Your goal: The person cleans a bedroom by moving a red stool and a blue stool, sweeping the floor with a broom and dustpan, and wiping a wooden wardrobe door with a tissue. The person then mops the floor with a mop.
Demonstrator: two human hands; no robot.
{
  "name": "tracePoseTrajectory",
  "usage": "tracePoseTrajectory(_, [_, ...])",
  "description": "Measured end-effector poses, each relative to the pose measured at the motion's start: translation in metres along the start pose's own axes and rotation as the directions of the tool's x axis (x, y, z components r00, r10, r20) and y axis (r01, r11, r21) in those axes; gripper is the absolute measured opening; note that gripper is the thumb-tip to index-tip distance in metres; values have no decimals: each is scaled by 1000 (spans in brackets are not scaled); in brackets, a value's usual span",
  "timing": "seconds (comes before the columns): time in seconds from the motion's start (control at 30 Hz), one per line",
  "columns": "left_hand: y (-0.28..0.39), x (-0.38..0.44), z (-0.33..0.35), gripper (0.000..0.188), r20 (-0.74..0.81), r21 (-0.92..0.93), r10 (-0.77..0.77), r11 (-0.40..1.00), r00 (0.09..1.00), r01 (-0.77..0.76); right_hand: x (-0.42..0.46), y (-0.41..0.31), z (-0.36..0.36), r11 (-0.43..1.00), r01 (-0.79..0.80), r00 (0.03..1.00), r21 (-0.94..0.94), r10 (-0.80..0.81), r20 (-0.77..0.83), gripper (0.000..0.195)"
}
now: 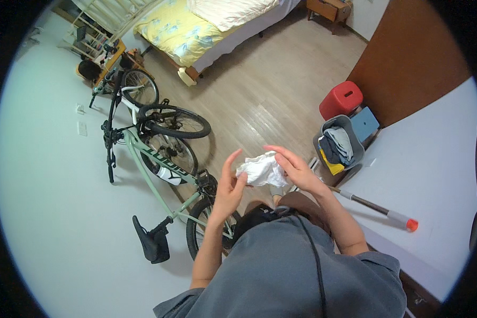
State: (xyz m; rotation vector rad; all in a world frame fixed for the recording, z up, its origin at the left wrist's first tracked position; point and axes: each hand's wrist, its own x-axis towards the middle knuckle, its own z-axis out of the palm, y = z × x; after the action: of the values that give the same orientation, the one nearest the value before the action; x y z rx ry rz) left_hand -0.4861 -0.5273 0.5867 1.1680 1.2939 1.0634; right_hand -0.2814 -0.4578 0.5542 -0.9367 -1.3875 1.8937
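Note:
A crumpled white cloth or paper tissue (262,170) is held up in front of my waist, between my two hands. My left hand (231,187) has its thumb pressed on the near left edge of it, with the index finger raised apart. From the other side my right hand (296,167) holds the right edge, thumb and fingers bent around it; some of those fingertips are hidden. A green bicycle frame (155,159) lies to the left of my hands, beyond arm's width.
Bicycles with a black saddle (145,238) line the left wall. To the right are a grey basket (357,149) of clothes, a red bin (338,101), a blue box (364,123) and a leaning pole (375,206). A bed (187,37) and a wooden nightstand (328,10) are farther off.

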Motion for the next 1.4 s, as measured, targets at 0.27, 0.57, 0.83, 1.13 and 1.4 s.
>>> tracePoseTrajectory(0.27, [9,135,-64,32,126,171,120,975,985,-141,149,-31,-33,916,315,937,-248,-260,232,40])
tracePoseTrajectory(0.57, [9,393,-98,31,38,306,158,938,987,-162,320,-18,-136,943,-133,895,-303,-17,-446,28])
tracePoseTrajectory(0.83, [31,585,-8,45,680,47,25,996,733,-78,378,-92,-233,908,-9,816,418,249,-522,30])
tracePoseTrajectory(1.13, [-94,806,32,28,301,761,-354,648,886,0,465,-25,-480,971,-182,702,155,239,-671,18])
tracePoseTrajectory(1.4, [-134,869,-31,29,-264,559,-394,681,880,472,603,-75,-712,897,-401,782,-186,229,-580,15])
